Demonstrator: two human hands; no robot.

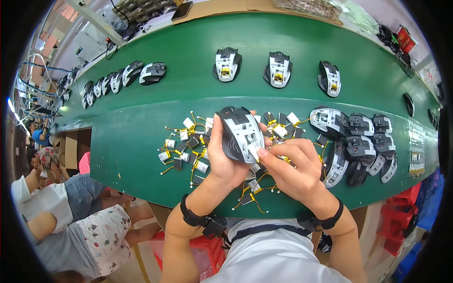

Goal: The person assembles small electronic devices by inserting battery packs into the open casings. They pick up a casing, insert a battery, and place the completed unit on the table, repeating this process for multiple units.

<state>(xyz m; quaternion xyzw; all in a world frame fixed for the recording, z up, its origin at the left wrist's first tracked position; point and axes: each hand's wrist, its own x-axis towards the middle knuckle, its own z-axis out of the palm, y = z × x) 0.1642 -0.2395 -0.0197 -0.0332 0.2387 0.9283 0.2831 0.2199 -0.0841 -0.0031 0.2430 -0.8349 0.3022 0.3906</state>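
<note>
A black and white computer mouse (243,134) without its top cover lies in my left hand (222,162), whose fingers wrap round its sides above the green table. Over its near end, my right hand (298,170) pinches a small white piece (255,150) between thumb and fingertips. The piece touches the mouse or is just above it; whether it is a battery or a label I cannot make out. Beneath and around both hands lie many small battery packs (201,166) with yellow tape and thin wires ending in white plugs.
Stacked mice (361,148) lie to the right, beside a sheet of small parts (416,146). Three opened mice (278,70) with yellow-taped batteries stand farther back. A row of mice (113,81) is at far left. Other people (80,226) sit at the left.
</note>
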